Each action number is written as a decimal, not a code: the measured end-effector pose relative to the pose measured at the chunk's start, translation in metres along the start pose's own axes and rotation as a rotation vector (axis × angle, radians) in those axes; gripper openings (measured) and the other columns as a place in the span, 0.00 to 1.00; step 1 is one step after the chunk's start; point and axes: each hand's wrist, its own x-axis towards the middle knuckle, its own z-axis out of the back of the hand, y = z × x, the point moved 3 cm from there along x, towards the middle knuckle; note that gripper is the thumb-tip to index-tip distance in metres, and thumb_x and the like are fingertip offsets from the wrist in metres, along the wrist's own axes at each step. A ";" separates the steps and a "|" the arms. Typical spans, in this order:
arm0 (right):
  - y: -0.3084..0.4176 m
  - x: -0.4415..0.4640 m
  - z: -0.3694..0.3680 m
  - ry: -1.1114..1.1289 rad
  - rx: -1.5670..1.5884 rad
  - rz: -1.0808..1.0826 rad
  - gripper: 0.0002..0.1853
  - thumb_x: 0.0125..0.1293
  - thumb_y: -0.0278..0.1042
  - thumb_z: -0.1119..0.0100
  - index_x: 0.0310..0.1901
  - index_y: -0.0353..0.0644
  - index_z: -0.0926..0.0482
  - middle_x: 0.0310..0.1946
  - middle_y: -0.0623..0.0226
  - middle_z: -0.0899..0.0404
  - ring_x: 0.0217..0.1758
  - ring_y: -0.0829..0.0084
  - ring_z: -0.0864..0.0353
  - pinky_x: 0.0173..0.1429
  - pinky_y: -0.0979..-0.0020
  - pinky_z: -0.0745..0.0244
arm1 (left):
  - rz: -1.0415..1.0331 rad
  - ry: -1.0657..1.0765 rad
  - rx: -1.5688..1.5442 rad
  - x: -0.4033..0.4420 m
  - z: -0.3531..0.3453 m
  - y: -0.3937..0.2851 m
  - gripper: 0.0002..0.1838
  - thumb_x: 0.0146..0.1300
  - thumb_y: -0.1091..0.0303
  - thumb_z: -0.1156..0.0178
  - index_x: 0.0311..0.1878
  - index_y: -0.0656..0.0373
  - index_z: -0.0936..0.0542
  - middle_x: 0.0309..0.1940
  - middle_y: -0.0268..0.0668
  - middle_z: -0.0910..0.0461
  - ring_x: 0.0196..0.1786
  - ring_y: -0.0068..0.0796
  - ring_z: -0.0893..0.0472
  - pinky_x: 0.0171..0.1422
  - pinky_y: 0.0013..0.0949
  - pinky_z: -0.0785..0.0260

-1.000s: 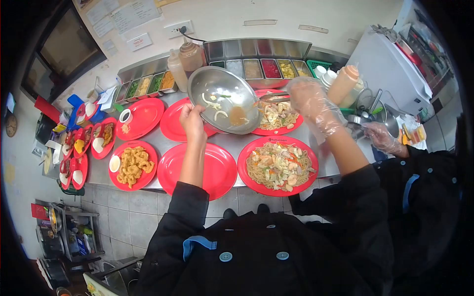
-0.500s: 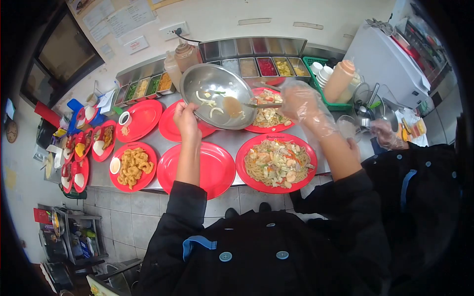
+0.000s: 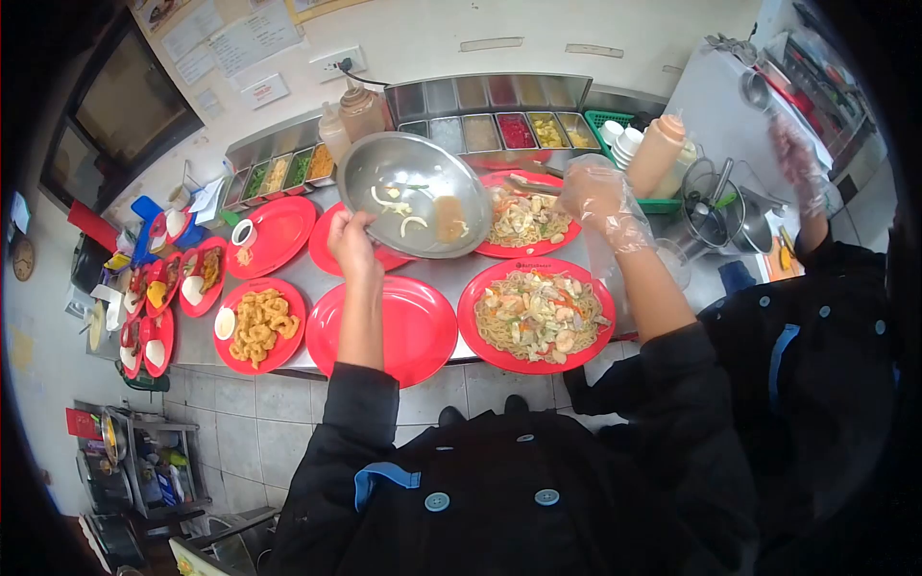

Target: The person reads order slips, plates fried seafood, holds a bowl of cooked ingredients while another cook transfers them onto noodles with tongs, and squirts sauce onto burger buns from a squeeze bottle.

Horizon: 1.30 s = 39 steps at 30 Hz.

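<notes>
My left hand (image 3: 353, 242) grips the rim of a tilted metal bowl (image 3: 384, 163), which holds a few vegetable strips and brownish liquid. My right hand (image 3: 588, 192), in a clear plastic glove, is closed on metal tongs (image 3: 534, 186). The tongs' tips are over the noodles (image 3: 526, 219) on the back right red plate (image 3: 499, 252). Nearer me, another red plate (image 3: 471, 331) carries noodles with shrimp and vegetables (image 3: 543, 322). Left of it lies a bare red plate (image 3: 382, 331). A further red plate (image 3: 331, 261) is partly under the bowl.
Fried rings (image 3: 259, 324) and other plated food stand at the left. Topping trays (image 3: 480, 132), squeeze bottles (image 3: 658, 154) and a green basket (image 3: 661, 205) line the back. On the right, a co-worker's gloved hand (image 3: 797, 163) is raised near a white appliance (image 3: 720, 106).
The bowl has moved slightly left, and the tongs have drawn back from it to the back noodle plate. The co-worker's gloved hand has risen from the pots towards the white appliance.
</notes>
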 end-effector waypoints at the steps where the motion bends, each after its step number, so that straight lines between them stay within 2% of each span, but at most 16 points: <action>1: -0.004 -0.001 -0.001 -0.056 0.011 0.058 0.08 0.47 0.37 0.41 0.28 0.44 0.18 0.29 0.57 0.17 0.35 0.59 0.17 0.39 0.60 0.23 | -0.019 -0.020 -0.013 -0.002 0.005 -0.004 0.10 0.52 0.78 0.45 0.23 0.51 0.33 0.18 0.25 0.31 0.17 0.14 0.35 0.20 0.20 0.46; 5: -0.004 -0.009 -0.002 -0.089 0.004 0.120 0.06 0.48 0.35 0.42 0.27 0.45 0.20 0.28 0.58 0.18 0.33 0.59 0.17 0.37 0.60 0.23 | 0.003 0.006 -0.031 -0.011 0.039 -0.020 0.08 0.52 0.78 0.45 0.27 0.52 0.32 0.22 0.27 0.28 0.22 0.17 0.30 0.26 0.23 0.37; 8: 0.001 -0.003 -0.031 -0.120 -0.182 0.106 0.08 0.46 0.37 0.36 0.28 0.44 0.20 0.27 0.58 0.18 0.32 0.58 0.17 0.35 0.61 0.22 | 0.025 -0.018 -0.060 -0.024 0.062 -0.036 0.08 0.52 0.78 0.46 0.30 0.52 0.32 0.27 0.29 0.27 0.26 0.19 0.28 0.30 0.26 0.33; 12: -0.016 -0.006 -0.016 -0.042 -0.151 0.075 0.09 0.46 0.37 0.36 0.29 0.45 0.19 0.27 0.59 0.18 0.32 0.60 0.16 0.35 0.60 0.22 | 0.008 -0.004 -0.072 -0.043 0.090 -0.057 0.08 0.52 0.79 0.46 0.31 0.53 0.32 0.30 0.31 0.26 0.30 0.21 0.26 0.34 0.27 0.31; 14: -0.017 -0.016 0.005 -0.084 -0.144 0.182 0.07 0.51 0.35 0.44 0.29 0.45 0.17 0.27 0.58 0.17 0.34 0.62 0.15 0.35 0.59 0.22 | -0.023 -0.045 -0.075 -0.050 0.102 -0.065 0.08 0.52 0.79 0.46 0.31 0.54 0.33 0.31 0.32 0.26 0.34 0.23 0.25 0.38 0.29 0.31; 15: -0.018 -0.019 0.014 -0.083 -0.148 0.180 0.07 0.51 0.35 0.44 0.29 0.45 0.17 0.27 0.58 0.17 0.34 0.62 0.15 0.35 0.59 0.22 | -0.021 -0.043 -0.077 -0.054 0.107 -0.069 0.08 0.52 0.79 0.46 0.31 0.54 0.33 0.31 0.32 0.26 0.34 0.23 0.25 0.38 0.29 0.31; 17: -0.021 -0.026 0.019 0.105 -0.270 0.076 0.07 0.53 0.35 0.44 0.27 0.46 0.18 0.27 0.61 0.17 0.32 0.63 0.15 0.34 0.59 0.23 | -0.025 -0.077 -0.082 -0.065 0.118 -0.079 0.09 0.52 0.80 0.46 0.31 0.54 0.33 0.32 0.32 0.26 0.37 0.24 0.24 0.41 0.30 0.30; 18: -0.025 -0.030 0.016 0.109 -0.270 0.076 0.07 0.53 0.35 0.44 0.27 0.46 0.18 0.27 0.61 0.17 0.32 0.63 0.15 0.34 0.59 0.23 | -0.029 -0.078 -0.068 -0.068 0.121 -0.082 0.08 0.53 0.80 0.47 0.31 0.54 0.33 0.33 0.32 0.26 0.38 0.24 0.25 0.42 0.32 0.30; 20: -0.030 -0.039 0.010 -0.027 -0.287 0.229 0.07 0.53 0.36 0.44 0.25 0.46 0.18 0.26 0.62 0.18 0.31 0.63 0.17 0.32 0.58 0.25 | -0.021 -0.087 -0.061 -0.073 0.129 -0.086 0.08 0.53 0.79 0.47 0.31 0.54 0.34 0.32 0.32 0.26 0.38 0.24 0.25 0.42 0.32 0.30; 24: -0.035 -0.033 -0.026 -0.033 -0.295 0.190 0.06 0.52 0.36 0.43 0.25 0.46 0.18 0.26 0.62 0.19 0.30 0.64 0.18 0.31 0.57 0.26 | -0.012 -0.079 -0.045 -0.077 0.134 -0.088 0.08 0.53 0.79 0.47 0.30 0.54 0.34 0.32 0.31 0.26 0.36 0.23 0.25 0.41 0.31 0.30; 26: -0.028 -0.034 -0.019 0.059 -0.281 0.114 0.05 0.51 0.35 0.42 0.25 0.47 0.18 0.26 0.62 0.18 0.32 0.64 0.17 0.30 0.58 0.26 | -0.021 -0.079 -0.048 -0.076 0.137 -0.088 0.08 0.53 0.79 0.46 0.30 0.54 0.34 0.32 0.31 0.26 0.35 0.23 0.25 0.41 0.30 0.30; 32: -0.005 -0.054 0.016 0.057 -0.277 0.221 0.04 0.47 0.34 0.40 0.24 0.48 0.18 0.25 0.63 0.18 0.30 0.63 0.16 0.28 0.60 0.25 | 0.008 -0.097 -0.077 -0.078 0.141 -0.086 0.09 0.52 0.80 0.46 0.30 0.54 0.34 0.32 0.30 0.26 0.37 0.23 0.24 0.43 0.29 0.31; 39: -0.019 -0.038 -0.024 0.083 -0.192 0.163 0.04 0.46 0.33 0.40 0.24 0.48 0.17 0.25 0.60 0.17 0.31 0.62 0.15 0.31 0.61 0.22 | 0.010 -0.113 -0.100 -0.082 0.136 -0.086 0.10 0.52 0.81 0.47 0.31 0.54 0.34 0.34 0.31 0.26 0.39 0.23 0.24 0.47 0.29 0.31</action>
